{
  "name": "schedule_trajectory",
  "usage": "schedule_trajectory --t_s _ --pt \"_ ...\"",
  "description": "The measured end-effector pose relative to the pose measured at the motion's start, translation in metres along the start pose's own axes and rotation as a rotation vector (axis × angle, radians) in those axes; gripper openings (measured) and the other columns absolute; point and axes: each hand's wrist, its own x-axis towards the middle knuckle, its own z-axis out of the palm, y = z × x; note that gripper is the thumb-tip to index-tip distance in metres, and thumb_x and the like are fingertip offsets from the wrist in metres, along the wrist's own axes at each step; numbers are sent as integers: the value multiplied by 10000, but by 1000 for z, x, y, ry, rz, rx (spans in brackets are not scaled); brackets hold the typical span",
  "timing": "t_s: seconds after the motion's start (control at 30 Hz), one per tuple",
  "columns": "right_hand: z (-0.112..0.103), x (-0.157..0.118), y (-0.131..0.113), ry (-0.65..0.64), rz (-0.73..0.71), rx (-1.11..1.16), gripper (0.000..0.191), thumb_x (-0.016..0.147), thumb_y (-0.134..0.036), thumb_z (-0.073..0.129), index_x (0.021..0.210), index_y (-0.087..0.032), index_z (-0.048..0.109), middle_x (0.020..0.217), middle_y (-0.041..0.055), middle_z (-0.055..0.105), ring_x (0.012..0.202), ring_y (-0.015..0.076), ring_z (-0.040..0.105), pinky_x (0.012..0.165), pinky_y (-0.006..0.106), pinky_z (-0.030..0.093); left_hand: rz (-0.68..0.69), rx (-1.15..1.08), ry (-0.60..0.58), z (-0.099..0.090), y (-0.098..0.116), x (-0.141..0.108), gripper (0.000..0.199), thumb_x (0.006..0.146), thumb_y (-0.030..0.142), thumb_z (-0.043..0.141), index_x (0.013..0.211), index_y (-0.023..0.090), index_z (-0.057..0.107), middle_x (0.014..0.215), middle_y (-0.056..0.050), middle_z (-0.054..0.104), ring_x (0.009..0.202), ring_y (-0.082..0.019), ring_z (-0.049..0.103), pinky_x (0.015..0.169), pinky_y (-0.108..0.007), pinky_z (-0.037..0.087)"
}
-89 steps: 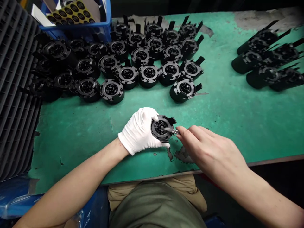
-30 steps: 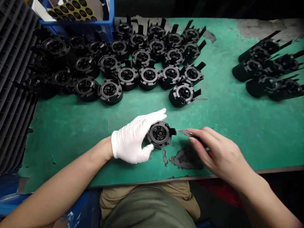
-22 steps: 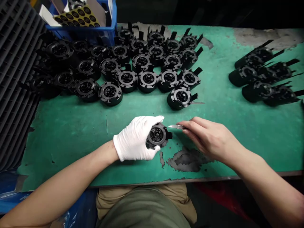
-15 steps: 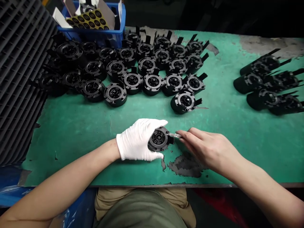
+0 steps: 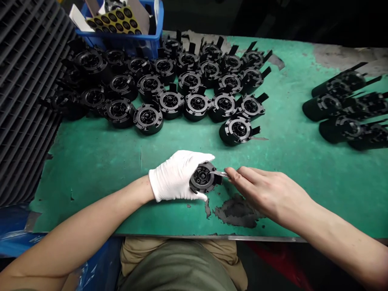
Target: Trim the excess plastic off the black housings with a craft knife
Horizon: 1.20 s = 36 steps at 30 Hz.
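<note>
While my white-gloved left hand grips the round black plastic housing firmly, my bare right hand pinches a slim steel blade — tip low and steady at its edge.

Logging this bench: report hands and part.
Gloved left hand grips black plastic housing. Bare right hand holds small knife, blade at its rim. More housings beyond on green bench.

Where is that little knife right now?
In the head view, the small knife is pinched in the bare right hand, its tip at the black round part held in the white-gloved left hand.
</note>
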Motion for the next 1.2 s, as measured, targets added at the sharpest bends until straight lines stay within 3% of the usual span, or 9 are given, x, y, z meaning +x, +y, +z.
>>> schedule_trajectory --t_s 0.3,0.53,0.73,1.03,1.2 --pt "1 2 12 16 -92 -20 386 1041 30 460 1382 -83 601 853 2 654 696 151 607 613 314 412 10 -23 -39 -4 -2 3 1099 803 660 994 1642 178 475 1490 -224 738 1379 -411 756 1210 -554 609" --pt "9 -6 1 49 42 -52 250 1159 -201 566 1379 -99 624 840 -13 603 660 149 526 588 335 363 25 -42 -36 -5 -2 5 1071 802 663 993 1619 176 501 1462 -218 754 1331 -403 778 1180 -545 628" --pt "9 -11 -13 15 100 -70 290 1116 -87 543 1395 -55 617 875 15 615 684 165 515 587 331 375 21 -36 -42 -5 -2 5 1046 828 653 978 1625 190 483 1463 -206 752 1341 -402 774 1184 -553 623" --pt "-4 0 -3 4 -39 -104 389 1037 82 423 1372 -10 596 855 17 631 702 161 581 604 323 400 45 -40 -24 -2 -4 4 1065 813 687 977 1608 176 486 1439 -205 755 1335 -405 773 1172 -543 630" --pt "7 -6 -6 48 37 -54 242 1159 -164 558 1374 -66 610 839 -7 604 659 152 529 572 327 371 39 -31 -32 -3 -3 4 1055 818 665 981 1610 182 478 1443 -203 755 1319 -402 782 1165 -550 633"
